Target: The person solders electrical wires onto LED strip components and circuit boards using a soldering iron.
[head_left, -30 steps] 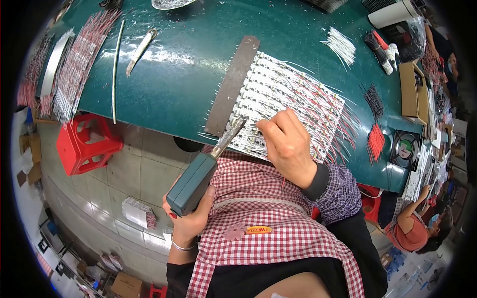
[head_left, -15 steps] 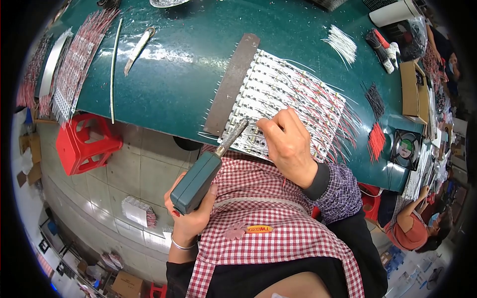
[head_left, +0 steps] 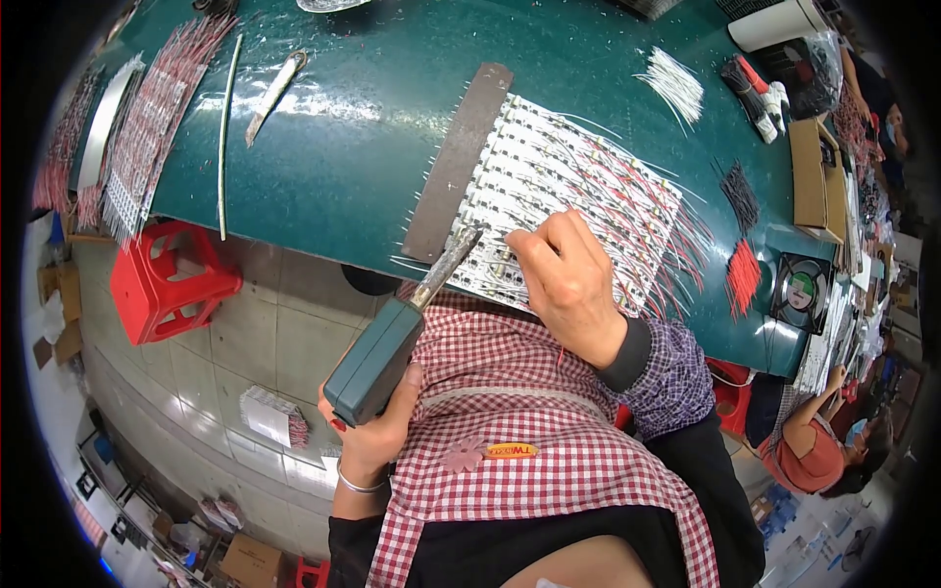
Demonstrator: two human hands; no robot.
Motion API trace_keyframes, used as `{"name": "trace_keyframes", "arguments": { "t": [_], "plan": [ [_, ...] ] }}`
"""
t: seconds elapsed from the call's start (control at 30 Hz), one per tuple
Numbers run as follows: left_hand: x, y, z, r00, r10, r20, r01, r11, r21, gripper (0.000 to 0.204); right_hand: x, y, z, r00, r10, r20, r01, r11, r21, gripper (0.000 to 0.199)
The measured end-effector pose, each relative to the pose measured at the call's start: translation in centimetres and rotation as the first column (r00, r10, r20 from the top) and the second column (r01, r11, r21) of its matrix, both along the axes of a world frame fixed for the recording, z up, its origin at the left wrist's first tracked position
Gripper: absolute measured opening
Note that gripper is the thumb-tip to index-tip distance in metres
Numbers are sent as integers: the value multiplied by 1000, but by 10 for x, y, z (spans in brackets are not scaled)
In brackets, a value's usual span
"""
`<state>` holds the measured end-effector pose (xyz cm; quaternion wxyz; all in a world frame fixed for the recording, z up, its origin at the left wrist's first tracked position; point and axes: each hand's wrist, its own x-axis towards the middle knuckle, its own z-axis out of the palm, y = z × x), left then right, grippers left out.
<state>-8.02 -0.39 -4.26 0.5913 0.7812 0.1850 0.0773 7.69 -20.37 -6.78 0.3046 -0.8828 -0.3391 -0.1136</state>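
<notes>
My left hand [head_left: 377, 436] is wrapped round the dark green body of a soldering gun [head_left: 375, 358]. Its metal tip slants up to the right, over the left part of a white circuit board panel [head_left: 490, 201]. Rows of small black components and many white and red wires cover that panel. Above the panel's near part, my right hand [head_left: 571, 284] is closed in a pinch, thumb against the fingers; a white wire seems to lie there, but what the fingertips hold is hidden. A brown metal bar [head_left: 459, 157] lies along the panel's left edge.
Bundles of white wires [head_left: 674, 83], black wires [head_left: 740, 196] and red wires [head_left: 743, 279] lie to the right, near a small fan [head_left: 802, 294]. Wired panels [head_left: 162, 127], a thin rod [head_left: 227, 137] and a blade [head_left: 274, 98] lie left. A red stool [head_left: 172, 284] stands below the table.
The soldering gun in my left hand has shifted slightly left, and its tip has drawn away from my right fingertips. My right hand has barely moved.
</notes>
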Motion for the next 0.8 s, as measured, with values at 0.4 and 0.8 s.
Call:
{"name": "trace_keyframes", "arguments": {
  "t": [0.4, 0.8],
  "plan": [
    [-5, -6, 7, 980, 178, -92, -183, 982, -55, 20, -11, -18, 48, 999, -38, 14, 37, 999, 38, 24],
    [-6, -1, 11, 992, 86, -91, -90, 995, -41, 22, -13, 3, 4, 999, 2, -38, 2, 995, 100, 20]
  ]
}}
